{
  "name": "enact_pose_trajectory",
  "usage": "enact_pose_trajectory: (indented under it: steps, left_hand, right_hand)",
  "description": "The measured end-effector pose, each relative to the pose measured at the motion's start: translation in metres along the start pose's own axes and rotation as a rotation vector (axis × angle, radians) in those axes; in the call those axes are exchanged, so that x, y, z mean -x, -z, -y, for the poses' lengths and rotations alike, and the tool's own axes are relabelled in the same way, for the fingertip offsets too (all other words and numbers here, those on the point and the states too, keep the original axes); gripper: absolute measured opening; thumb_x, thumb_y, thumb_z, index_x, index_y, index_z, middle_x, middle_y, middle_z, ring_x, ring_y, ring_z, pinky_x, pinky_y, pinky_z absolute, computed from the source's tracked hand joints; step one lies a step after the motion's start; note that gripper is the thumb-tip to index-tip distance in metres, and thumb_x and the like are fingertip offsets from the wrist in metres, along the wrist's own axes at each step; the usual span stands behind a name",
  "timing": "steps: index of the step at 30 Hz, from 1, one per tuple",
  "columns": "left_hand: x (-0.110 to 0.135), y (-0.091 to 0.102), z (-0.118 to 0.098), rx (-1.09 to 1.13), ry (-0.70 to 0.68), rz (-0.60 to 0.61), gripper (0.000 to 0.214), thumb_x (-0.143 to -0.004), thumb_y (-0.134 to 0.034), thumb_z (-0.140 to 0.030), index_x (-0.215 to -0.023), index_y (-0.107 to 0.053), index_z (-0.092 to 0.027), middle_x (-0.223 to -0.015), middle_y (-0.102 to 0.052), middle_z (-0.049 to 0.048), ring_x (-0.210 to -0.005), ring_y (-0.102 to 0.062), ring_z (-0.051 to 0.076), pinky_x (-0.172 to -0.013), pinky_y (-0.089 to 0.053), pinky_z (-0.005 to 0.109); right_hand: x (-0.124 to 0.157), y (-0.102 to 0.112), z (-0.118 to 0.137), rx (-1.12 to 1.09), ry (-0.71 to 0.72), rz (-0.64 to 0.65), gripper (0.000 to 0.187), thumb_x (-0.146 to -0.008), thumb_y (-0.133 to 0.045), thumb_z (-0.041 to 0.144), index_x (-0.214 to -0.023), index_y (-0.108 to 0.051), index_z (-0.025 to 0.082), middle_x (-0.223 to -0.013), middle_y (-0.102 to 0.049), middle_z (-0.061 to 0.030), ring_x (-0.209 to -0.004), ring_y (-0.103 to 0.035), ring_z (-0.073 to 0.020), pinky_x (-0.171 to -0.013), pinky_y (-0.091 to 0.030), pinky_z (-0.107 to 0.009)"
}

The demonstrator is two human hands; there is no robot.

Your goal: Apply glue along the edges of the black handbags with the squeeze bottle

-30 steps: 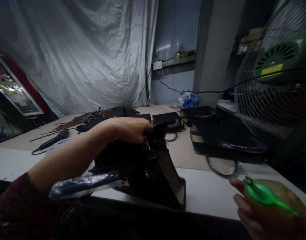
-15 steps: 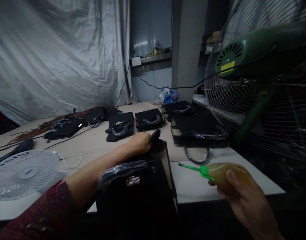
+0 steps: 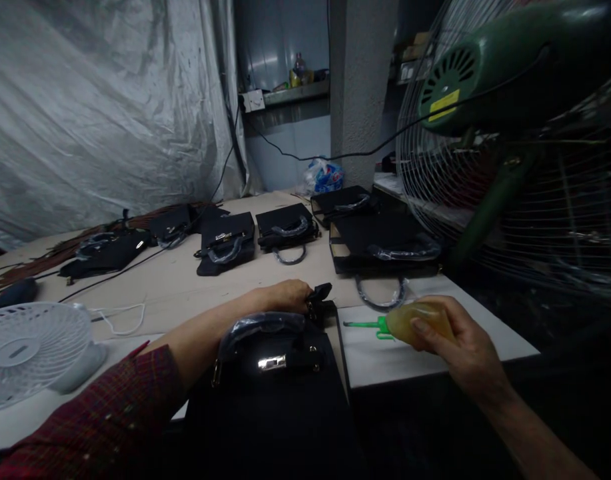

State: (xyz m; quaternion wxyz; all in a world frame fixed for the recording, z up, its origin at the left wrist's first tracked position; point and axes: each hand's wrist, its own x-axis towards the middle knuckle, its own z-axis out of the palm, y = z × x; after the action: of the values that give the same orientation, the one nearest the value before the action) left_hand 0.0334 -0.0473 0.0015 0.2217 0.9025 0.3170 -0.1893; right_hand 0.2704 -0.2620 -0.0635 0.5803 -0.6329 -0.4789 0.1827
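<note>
A black handbag [image 3: 275, 413] with a metal clasp and a plastic-wrapped handle [image 3: 262, 324] stands at the table's near edge. My left hand [image 3: 291, 295] reaches over its far side, fingers closed on a black strap piece [image 3: 319, 293] at the bag's top corner; the exact grip is partly hidden. To the right, my right hand [image 3: 450, 337] is wrapped round a squeeze bottle [image 3: 410, 322] of yellowish liquid. Its thin green nozzle [image 3: 361, 325] points left, a short way from the bag's right edge, not touching it.
Several black handbags, including one [image 3: 228, 240] at centre, lie across the table [image 3: 185, 283]. A small white fan [image 3: 25, 353] stands at left, and a large green caged fan [image 3: 485, 100] looms at right. A black cable [image 3: 365, 155] hangs across the back.
My right hand has brought the bottle left, nearer the handbag. The near bag's handle now stands more upright, and my left hand still grips the strap piece. The view has shifted slightly.
</note>
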Motion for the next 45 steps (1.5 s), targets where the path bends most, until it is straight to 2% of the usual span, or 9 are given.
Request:
enact_pose_trajectory:
  steps: [5,10,15,24,29,37,41,45]
  left_hand:
    - [-0.009,0.001,0.009,0.081,0.007,0.050,0.010,-0.085,-0.064,-0.017,-0.088,-0.074,-0.017,-0.074,-0.065,-0.0010,-0.068,-0.057,0.014,-0.065,-0.045,0.024]
    - [-0.012,0.003,0.009,0.157,0.002,0.074,0.013,-0.082,-0.066,-0.014,-0.092,-0.074,-0.017,-0.076,-0.067,-0.0019,-0.069,-0.056,0.014,-0.067,-0.046,0.022]
    - [-0.013,0.002,0.008,0.180,-0.005,0.089,0.012,-0.083,-0.065,-0.013,-0.090,-0.074,-0.017,-0.078,-0.068,-0.0015,-0.071,-0.058,0.014,-0.069,-0.047,0.023]
    - [-0.018,0.000,0.012,0.172,-0.020,0.103,0.013,-0.081,-0.068,-0.017,-0.092,-0.074,-0.017,-0.080,-0.070,-0.0006,-0.074,-0.061,0.016,-0.069,-0.049,0.025]
    - [-0.017,-0.001,0.012,0.170,-0.031,0.101,0.015,-0.082,-0.068,-0.019,-0.095,-0.075,-0.017,-0.081,-0.071,0.0000,-0.073,-0.062,0.016,-0.069,-0.050,0.026]
    - [-0.022,-0.004,0.014,0.155,-0.040,0.098,0.015,-0.084,-0.068,-0.018,-0.096,-0.076,-0.017,-0.080,-0.071,-0.0002,-0.073,-0.062,0.016,-0.073,-0.051,0.027]
    - [-0.022,-0.003,0.014,0.151,-0.053,0.099,0.014,-0.084,-0.071,-0.019,-0.096,-0.076,-0.017,-0.081,-0.071,0.0003,-0.074,-0.062,0.016,-0.075,-0.051,0.028]
    - [-0.024,-0.004,0.017,0.160,-0.061,0.101,0.015,-0.083,-0.073,-0.021,-0.097,-0.076,-0.018,-0.082,-0.072,0.0003,-0.075,-0.063,0.017,-0.074,-0.052,0.028]
  right_hand:
    - [-0.019,-0.003,-0.001,0.073,0.047,0.020,0.049,-0.077,-0.080,0.067,-0.098,-0.067,0.024,-0.086,-0.070,-0.0058,-0.075,-0.069,-0.0269,-0.067,-0.061,-0.037]
    - [-0.038,-0.013,-0.005,0.090,0.091,0.073,0.051,-0.079,-0.075,0.073,-0.095,-0.066,0.025,-0.080,-0.070,-0.0043,-0.070,-0.067,-0.0257,-0.063,-0.057,-0.037]
    - [-0.049,-0.024,-0.008,0.109,0.132,0.142,0.050,-0.081,-0.074,0.071,-0.096,-0.066,0.024,-0.076,-0.069,-0.0026,-0.066,-0.065,-0.0230,-0.061,-0.054,-0.034]
    - [-0.055,-0.020,0.004,0.169,0.247,0.293,0.043,-0.084,-0.074,0.067,-0.095,-0.070,0.025,-0.078,-0.070,-0.0031,-0.066,-0.065,-0.0240,-0.061,-0.051,-0.036]
    - [-0.057,-0.022,0.007,0.193,0.315,0.269,0.042,-0.088,-0.072,0.065,-0.099,-0.069,0.025,-0.083,-0.071,-0.0048,-0.068,-0.064,-0.0246,-0.062,-0.051,-0.037]
    - [-0.060,-0.022,0.010,0.196,0.422,0.300,0.041,-0.090,-0.072,0.066,-0.096,-0.068,0.026,-0.087,-0.072,-0.0050,-0.071,-0.067,-0.0254,-0.065,-0.052,-0.038]
    - [-0.063,-0.022,0.012,0.198,0.443,0.338,0.038,-0.091,-0.073,0.063,-0.096,-0.067,0.026,-0.086,-0.071,-0.0029,-0.069,-0.066,-0.0234,-0.063,-0.051,-0.036]
    - [-0.064,-0.022,0.008,0.194,0.440,0.323,0.042,-0.092,-0.071,0.067,-0.099,-0.066,0.026,-0.086,-0.071,-0.0032,-0.070,-0.067,-0.0239,-0.062,-0.051,-0.036]
